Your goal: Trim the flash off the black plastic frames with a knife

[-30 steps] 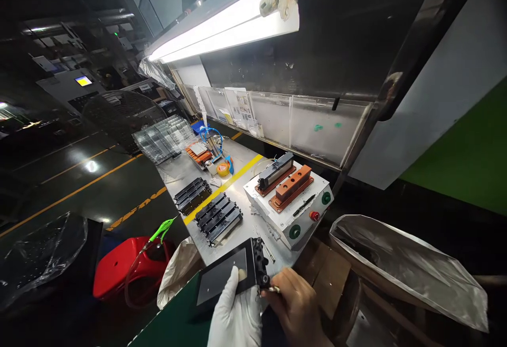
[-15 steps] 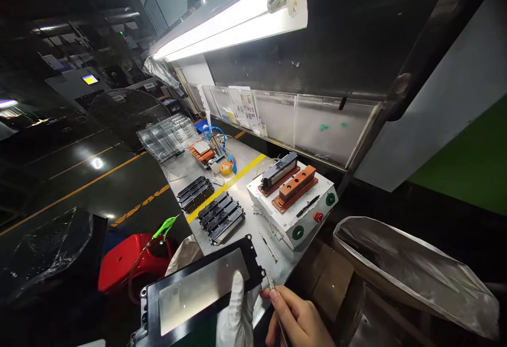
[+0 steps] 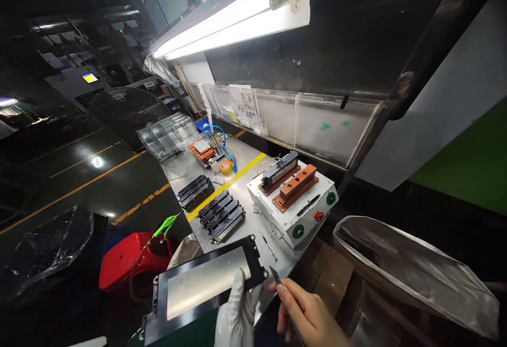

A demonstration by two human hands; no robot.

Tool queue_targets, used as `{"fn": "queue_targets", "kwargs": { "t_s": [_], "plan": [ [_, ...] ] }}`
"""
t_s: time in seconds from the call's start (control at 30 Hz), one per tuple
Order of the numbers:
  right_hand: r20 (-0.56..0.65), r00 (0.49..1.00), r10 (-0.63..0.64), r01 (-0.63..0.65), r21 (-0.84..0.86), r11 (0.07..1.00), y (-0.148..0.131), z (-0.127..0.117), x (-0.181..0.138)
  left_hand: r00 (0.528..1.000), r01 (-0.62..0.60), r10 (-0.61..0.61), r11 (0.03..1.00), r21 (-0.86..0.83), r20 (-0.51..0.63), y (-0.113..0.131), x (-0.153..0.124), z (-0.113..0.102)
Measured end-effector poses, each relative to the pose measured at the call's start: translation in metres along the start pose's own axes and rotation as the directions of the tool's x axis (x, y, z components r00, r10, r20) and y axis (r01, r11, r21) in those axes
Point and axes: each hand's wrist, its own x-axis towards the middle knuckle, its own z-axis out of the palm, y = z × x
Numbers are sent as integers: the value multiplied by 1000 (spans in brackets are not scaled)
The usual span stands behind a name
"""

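At lower centre of the frame, the gloved left hand (image 3: 236,312) grips the panel (image 3: 208,286); the right hand (image 3: 303,307) pinches a knife (image 3: 274,275) just beside its corner. Shallow, light strokes away from the left hand should serve best.

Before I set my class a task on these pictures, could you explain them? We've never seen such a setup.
There's no robot here: a person is working, seen through a head-worn camera looking forward and down. The gloved left hand holds a black-framed panel; the bare right hand grips a thin-bladed tool near its corner. On the metal table, two groups of black parts lie either side of a yellow stripe. A white box has buttons.
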Motion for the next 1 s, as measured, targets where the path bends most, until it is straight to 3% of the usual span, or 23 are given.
{"fn": "queue_targets", "kwargs": {
  "t_s": [0.1, 0.2, 0.3, 0.4, 0.53, 0.73, 0.9, 1.0],
  "plan": [
    [-118, 961, -249, 193, -355, 915, -3, -14, 3, 999, 36, -36, 996, -79, 1, 5, 4, 1],
    [-95, 893, -439, 266, -676, 687, -13, -23, 7, 997, 74, -73, 986, -152, 12, 10, 5, 2],
    [-14, 837, -547, 279, -850, 448, -24, -25, 13, 998, 61, -59, 985, -161, 17, 11, 4, 1],
    [27, 786, -618, 264, -918, 295, -30, -24, 18, 999, 34, -32, 991, -132, 13, 10, 2, -2],
    [43, 761, -647, 251, -940, 233, -32, -23, 22, 1000, 28, -28, 996, -88, 0, 8, 2, -7],
    [77, 760, -646, 276, -937, 214, -27, -22, 24, 998, -55, 55, 998, 9, 11, 5, 2, -23],
    [105, 736, -669, 305, -933, 189, -23, -22, 27, 992, 123, -120, 981, -151, 27, 10, 6, -15],
    [127, 745, -655, 322, -928, 186, -22, -25, 29, 986, 165, -161, 970, -178, 41, 17, 9, -3]
  ]
}}
